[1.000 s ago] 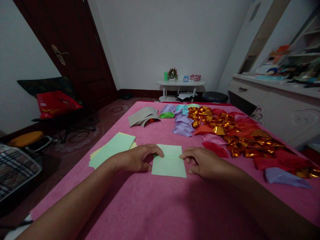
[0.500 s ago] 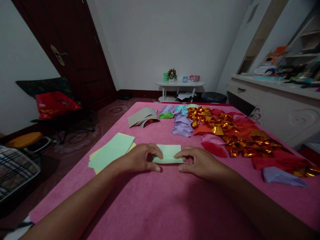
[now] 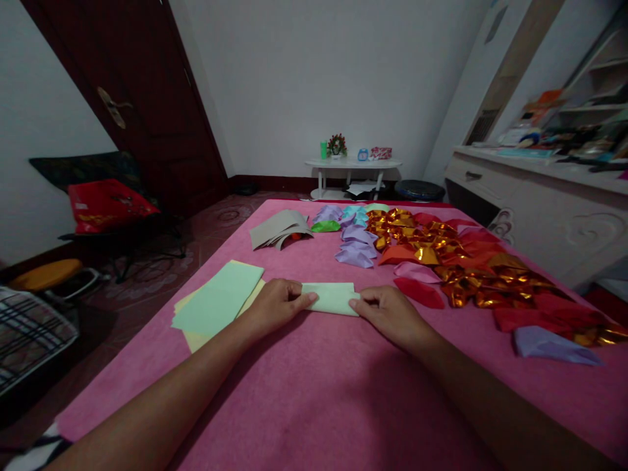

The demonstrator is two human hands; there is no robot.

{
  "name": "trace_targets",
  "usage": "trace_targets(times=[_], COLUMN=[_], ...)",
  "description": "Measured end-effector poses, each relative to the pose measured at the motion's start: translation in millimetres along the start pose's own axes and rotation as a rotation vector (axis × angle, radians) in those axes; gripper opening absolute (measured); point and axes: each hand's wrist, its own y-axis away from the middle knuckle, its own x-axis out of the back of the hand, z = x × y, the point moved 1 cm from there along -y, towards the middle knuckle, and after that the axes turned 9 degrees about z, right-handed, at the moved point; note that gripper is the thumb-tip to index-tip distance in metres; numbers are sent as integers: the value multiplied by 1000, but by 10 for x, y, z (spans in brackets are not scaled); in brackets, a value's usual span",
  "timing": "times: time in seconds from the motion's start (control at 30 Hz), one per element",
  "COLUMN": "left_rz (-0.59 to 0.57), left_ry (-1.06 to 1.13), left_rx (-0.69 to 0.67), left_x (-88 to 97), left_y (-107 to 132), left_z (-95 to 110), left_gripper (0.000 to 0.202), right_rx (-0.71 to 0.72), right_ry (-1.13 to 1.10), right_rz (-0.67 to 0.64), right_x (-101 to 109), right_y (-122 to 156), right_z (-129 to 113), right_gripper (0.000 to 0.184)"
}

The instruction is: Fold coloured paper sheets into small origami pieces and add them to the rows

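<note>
A pale green folded paper point(image 3: 332, 298) lies between my two hands, over the middle of the pink-covered table. My left hand point(image 3: 280, 302) pinches its left end, the thumb on top and the fingers curled behind. At the other end, my right hand point(image 3: 387, 310) grips the paper the same way, thumb on its near corner. Just left of my left hand rests a fanned stack of green and yellow paper sheets point(image 3: 220, 296). A red folded paper piece point(image 3: 419, 292) is close beyond my right hand.
Several gold foil point(image 3: 454, 284), red and lilac folded papers point(image 3: 356, 247) cover the table's far right. Grey sheets point(image 3: 279, 229) lie at the far left beside a bright green folded piece point(image 3: 326, 226). A white cabinet point(image 3: 530, 196) stands along the right side.
The near edge of the green paper has been folded over, so it now looks flatter and narrower. My thumbs have moved from under the near edge onto its top face.
</note>
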Motion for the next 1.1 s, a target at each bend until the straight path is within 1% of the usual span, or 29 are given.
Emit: trace_targets(times=[0.17,0.3,0.4,0.53,0.57,0.67,0.7,0.73,0.77,0.8,0.87,0.93,1.03,1.1], left_rz=[48,65,79,111,127,161,165,168,171,173,181,179,167,140], left_ry=[11,120,182,136,114,61,54,55,62,77,127,185,276,348], left_rx=[37,38,38,11,2,-38,-59,-82,-101,-113,-110,-102,-111,-105], left_x=[-24,-45,-71,-102,-104,-100,-98,-96,-97,-100,-111,-122,-119,-106], left_y=[-10,-17,-21,-27,-29,-29,-26,-22,-16,-8,7,21,37,48], left_z=[-31,-60,-98,-153,-162,-168,-162,-153,-144,-134,-116,-95,-45,2], left_gripper=[40,31,24,24,27,33,34,34,34,34,33,27,20,18], right_rx=[-22,-7,-17,-73,-96,-154,-170,-179,-181,-176,-150,-124,-126,-145], right_ry=[22,74,134,161,150,101,82,63,45,28,13,17,13,-56], right_rz=[83,128,143,178,192,207,196,173,142,104,33,5,36,65], right_x=[0,-3,-12,-25,-27,-30,-30,-30,-29,-28,-25,-22,-32,-56], right_y=[19,25,25,25,22,2,-6,-13,-16,-15,3,35,80,91], right_z=[-29,-62,-94,-104,-98,-73,-64,-57,-53,-51,-57,-71,-90,-96], right_gripper=[29,21,20,10,17,47,54,56,53,46,24,10,7,8])
